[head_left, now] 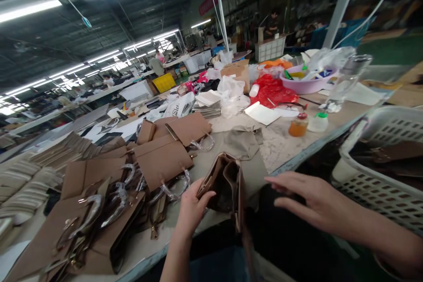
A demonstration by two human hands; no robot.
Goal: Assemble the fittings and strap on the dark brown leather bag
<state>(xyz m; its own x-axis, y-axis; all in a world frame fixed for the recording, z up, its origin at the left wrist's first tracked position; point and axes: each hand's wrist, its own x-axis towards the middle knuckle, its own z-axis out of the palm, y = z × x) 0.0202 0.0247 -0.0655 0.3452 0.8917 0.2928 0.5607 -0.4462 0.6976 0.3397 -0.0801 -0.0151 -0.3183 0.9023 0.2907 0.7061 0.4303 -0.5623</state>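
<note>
And here the left hand (195, 202) is gripping the small brown leather-look bag with a gaping, divided mouth (233, 180), its thumb pressing over the near rim and its fingers mostly hiding behind the outer wall. The right hand (302, 191) is holding nothing, thumb and fingers standing well parted, hovering to the bag's right and not touching it. The bag itself is sitting at the front edge of the worktable (277, 147), mouth upward and tilting, just before a crumpled olive-grey cloth (239, 141).

How is it going to handle? It is looking light, with fairly firm walls and a softer, floppy lining; probably not slippery, hardly fragile, though its surface may be marking easily. The rim and side wall are seeming the best places to grasp; the inner divider is likely giving way under a pinch.

Now the count! One bag is resting in the grip. To the left, at least four larger flat brown bags with plastic-wrapped handles (165, 161) are overlapping, too tangled for an exact number. Beyond, one round lilac plastic basin (302, 87) is standing, plus one amber-filled jar with a red lid (298, 127), one whitish container with a green cap (319, 122) and one clear upright bottle (345, 81). One white slotted plastic basket (380, 187) is flanking the right arm, holding brown pieces, number unclear.
</note>
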